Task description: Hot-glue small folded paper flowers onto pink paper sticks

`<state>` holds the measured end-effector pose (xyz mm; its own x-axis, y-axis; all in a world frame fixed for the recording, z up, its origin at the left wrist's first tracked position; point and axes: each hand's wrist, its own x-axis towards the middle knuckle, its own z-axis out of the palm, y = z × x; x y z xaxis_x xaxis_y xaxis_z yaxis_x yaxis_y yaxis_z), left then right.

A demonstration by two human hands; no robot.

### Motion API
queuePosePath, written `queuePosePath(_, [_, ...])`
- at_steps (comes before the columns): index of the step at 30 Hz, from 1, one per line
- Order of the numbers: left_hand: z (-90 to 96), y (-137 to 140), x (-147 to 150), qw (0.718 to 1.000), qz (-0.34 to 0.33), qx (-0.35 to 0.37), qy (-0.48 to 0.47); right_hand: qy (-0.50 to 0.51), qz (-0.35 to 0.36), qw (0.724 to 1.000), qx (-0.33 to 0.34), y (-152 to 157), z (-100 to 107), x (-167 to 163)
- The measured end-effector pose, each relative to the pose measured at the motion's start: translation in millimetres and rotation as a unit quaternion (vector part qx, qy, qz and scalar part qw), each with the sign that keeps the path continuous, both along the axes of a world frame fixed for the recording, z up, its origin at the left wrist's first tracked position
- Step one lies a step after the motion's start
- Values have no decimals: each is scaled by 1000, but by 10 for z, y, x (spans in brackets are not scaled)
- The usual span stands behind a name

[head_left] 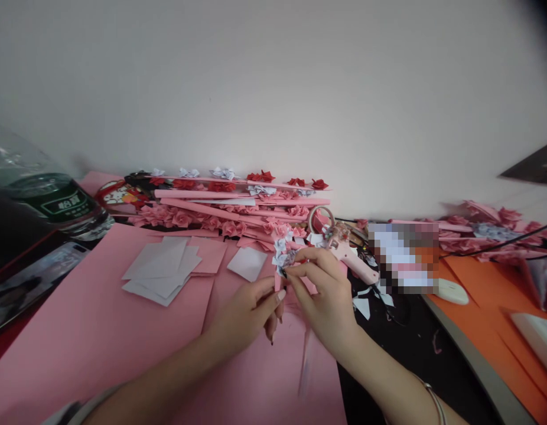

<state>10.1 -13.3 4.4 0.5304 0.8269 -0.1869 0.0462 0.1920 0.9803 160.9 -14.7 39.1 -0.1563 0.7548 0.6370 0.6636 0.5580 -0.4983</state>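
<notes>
My left hand (254, 307) is closed, thumb and forefinger gripping a pink paper stem (277, 281) over the pink sheet. White paper flowers (280, 248) sit along the upper part of this stem. The fingers of my right hand (324, 289) are pinched together at the lowest white flower, touching it from the right side. What exactly lies between those right fingertips is partly hidden. Just behind the right hand, a pale pink glue gun (355, 262) lies on the table beside a roll of tape (321, 219).
Large pink paper (167, 342) covers the table, with white paper squares (160, 265) on it. Pink rolled stems (211, 203) with paper flowers line the wall. A water bottle (47, 195) and phone (38, 283) are left; a white mouse (451, 291) and orange paper (486, 319) right.
</notes>
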Motion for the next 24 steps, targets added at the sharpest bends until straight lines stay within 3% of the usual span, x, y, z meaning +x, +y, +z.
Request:
queuePosePath(13, [2,37,-17,994,2,-52,-97,28,-13,1000,5,55,39,42])
queuePosePath(24, [1,37,-23,992,-13,-55,-110,37,-6,999,5,39,48,29])
